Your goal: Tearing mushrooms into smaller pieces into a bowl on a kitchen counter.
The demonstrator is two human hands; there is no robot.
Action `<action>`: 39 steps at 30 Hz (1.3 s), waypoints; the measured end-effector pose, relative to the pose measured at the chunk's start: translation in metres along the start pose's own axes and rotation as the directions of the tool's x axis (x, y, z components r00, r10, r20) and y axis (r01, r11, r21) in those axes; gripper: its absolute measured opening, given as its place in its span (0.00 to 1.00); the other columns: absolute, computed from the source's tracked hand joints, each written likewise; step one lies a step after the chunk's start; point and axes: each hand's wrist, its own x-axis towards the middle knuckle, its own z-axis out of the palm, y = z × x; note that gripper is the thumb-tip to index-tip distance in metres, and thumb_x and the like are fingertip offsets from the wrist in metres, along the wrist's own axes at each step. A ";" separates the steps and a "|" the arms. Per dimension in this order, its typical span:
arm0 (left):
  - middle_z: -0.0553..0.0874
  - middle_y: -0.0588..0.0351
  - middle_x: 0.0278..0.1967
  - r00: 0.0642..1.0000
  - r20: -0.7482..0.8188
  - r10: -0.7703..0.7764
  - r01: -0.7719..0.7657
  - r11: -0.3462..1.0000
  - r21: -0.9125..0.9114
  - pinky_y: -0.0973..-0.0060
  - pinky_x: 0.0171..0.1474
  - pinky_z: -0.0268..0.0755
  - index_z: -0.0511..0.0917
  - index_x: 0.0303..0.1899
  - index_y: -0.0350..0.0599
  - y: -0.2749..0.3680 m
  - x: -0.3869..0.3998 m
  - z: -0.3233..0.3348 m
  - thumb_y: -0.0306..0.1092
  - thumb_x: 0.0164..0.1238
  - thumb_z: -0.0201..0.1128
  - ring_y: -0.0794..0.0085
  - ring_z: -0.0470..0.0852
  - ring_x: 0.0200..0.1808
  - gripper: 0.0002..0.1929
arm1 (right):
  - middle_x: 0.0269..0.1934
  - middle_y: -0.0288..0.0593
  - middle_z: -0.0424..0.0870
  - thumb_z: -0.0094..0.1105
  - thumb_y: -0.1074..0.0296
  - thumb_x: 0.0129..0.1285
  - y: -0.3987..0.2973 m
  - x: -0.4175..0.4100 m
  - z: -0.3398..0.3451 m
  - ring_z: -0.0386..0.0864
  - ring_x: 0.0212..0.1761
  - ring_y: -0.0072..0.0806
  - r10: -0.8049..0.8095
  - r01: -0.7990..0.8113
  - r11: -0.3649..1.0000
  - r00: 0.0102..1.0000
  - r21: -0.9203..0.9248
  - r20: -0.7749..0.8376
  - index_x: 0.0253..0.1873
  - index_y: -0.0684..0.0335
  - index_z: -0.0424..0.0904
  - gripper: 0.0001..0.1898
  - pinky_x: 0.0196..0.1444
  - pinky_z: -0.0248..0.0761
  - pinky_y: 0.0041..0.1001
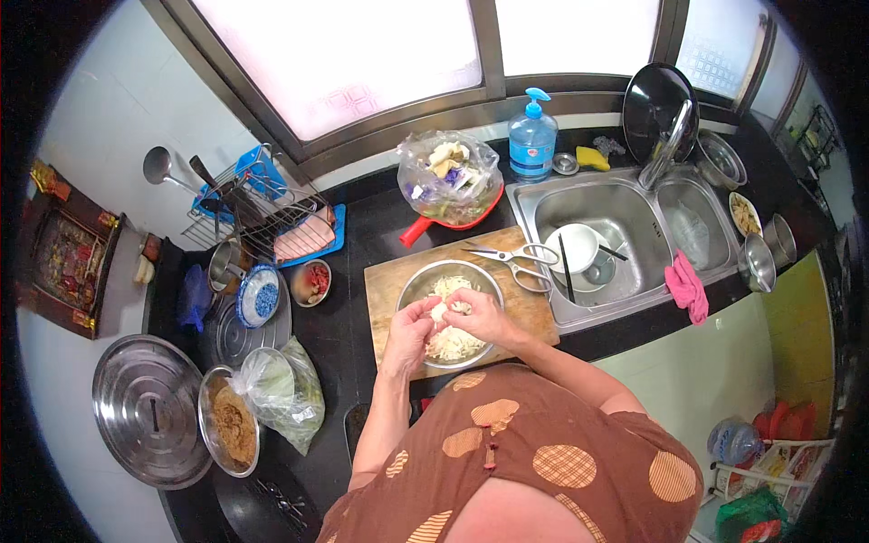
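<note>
Both my left hand (409, 334) and my right hand (483, 317) are over a steel bowl (405, 290), fingertips close together. Between them they pinch a small whitish piece of food (439, 311), perhaps mushroom; my fingers partly cover it. Pale, thin shreds of food (455, 345) fill the bottom of the bowl. Under the bowl lies a wooden cutting board (387, 292). Kitchen scissors (519, 256) rest on the board's right side, handles reaching the sink edge.
The double steel sink (628, 285) at right holds a white bowl (572, 246) and chopsticks (565, 271). Behind the board sits a red strainer (424, 229) with a plastic bag (448, 173). Leftward are a small bowl of red food (313, 282), raw meat (307, 237) and bagged greens (292, 394).
</note>
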 end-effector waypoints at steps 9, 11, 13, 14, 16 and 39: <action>0.81 0.51 0.35 0.999 -0.027 0.037 -0.036 0.998 0.058 0.75 0.43 0.79 0.73 0.49 0.26 0.006 -0.009 0.014 0.15 0.59 0.50 0.70 0.83 0.32 0.15 | 0.29 0.51 0.80 0.58 0.66 0.53 -0.010 -0.002 -0.004 0.80 0.32 0.32 -0.085 0.085 0.995 0.996 -0.043 0.013 0.36 0.69 0.77 0.11 0.35 0.71 0.31; 0.82 0.48 0.39 0.998 -0.001 0.065 -0.065 0.998 -0.003 0.75 0.41 0.78 0.74 0.47 0.28 0.000 -0.009 0.010 0.16 0.60 0.53 0.68 0.84 0.33 0.13 | 0.29 0.50 0.80 0.58 0.67 0.53 -0.016 -0.003 -0.005 0.80 0.31 0.29 -0.045 0.045 0.999 0.998 0.002 0.034 0.36 0.69 0.77 0.11 0.34 0.71 0.30; 0.82 0.48 0.38 0.997 0.028 0.071 -0.070 0.997 -0.038 0.76 0.40 0.78 0.74 0.46 0.29 -0.002 -0.009 0.011 0.17 0.60 0.54 0.68 0.84 0.33 0.12 | 0.28 0.48 0.81 0.57 0.67 0.53 -0.015 -0.003 -0.006 0.79 0.30 0.27 -0.005 0.003 0.999 0.999 0.043 0.048 0.36 0.69 0.77 0.11 0.33 0.70 0.28; 0.82 0.48 0.37 0.995 0.054 0.079 -0.074 0.995 -0.074 0.76 0.39 0.78 0.74 0.46 0.30 -0.003 -0.008 0.011 0.18 0.60 0.55 0.68 0.84 0.32 0.11 | 0.28 0.47 0.81 0.57 0.68 0.54 -0.010 -0.002 -0.006 0.79 0.30 0.24 0.017 -0.020 0.998 0.999 0.065 0.050 0.36 0.69 0.77 0.10 0.34 0.71 0.27; 0.82 0.48 0.36 0.996 0.025 0.082 -0.079 0.992 -0.097 0.76 0.39 0.78 0.74 0.45 0.31 -0.004 -0.006 0.012 0.18 0.60 0.56 0.69 0.83 0.32 0.11 | 0.28 0.46 0.81 0.57 0.68 0.55 -0.008 -0.003 -0.005 0.78 0.30 0.22 0.038 -0.043 0.995 0.998 0.086 0.056 0.36 0.70 0.77 0.10 0.34 0.71 0.26; 0.82 0.49 0.30 0.980 -0.042 0.193 -0.189 0.979 0.082 0.78 0.31 0.76 0.74 0.40 0.32 -0.014 0.001 0.005 0.18 0.59 0.57 0.73 0.81 0.26 0.07 | 0.29 0.39 0.80 0.53 0.67 0.60 -0.013 -0.003 -0.001 0.77 0.32 0.21 0.084 -0.091 0.978 0.995 0.185 0.050 0.39 0.69 0.75 0.10 0.35 0.71 0.26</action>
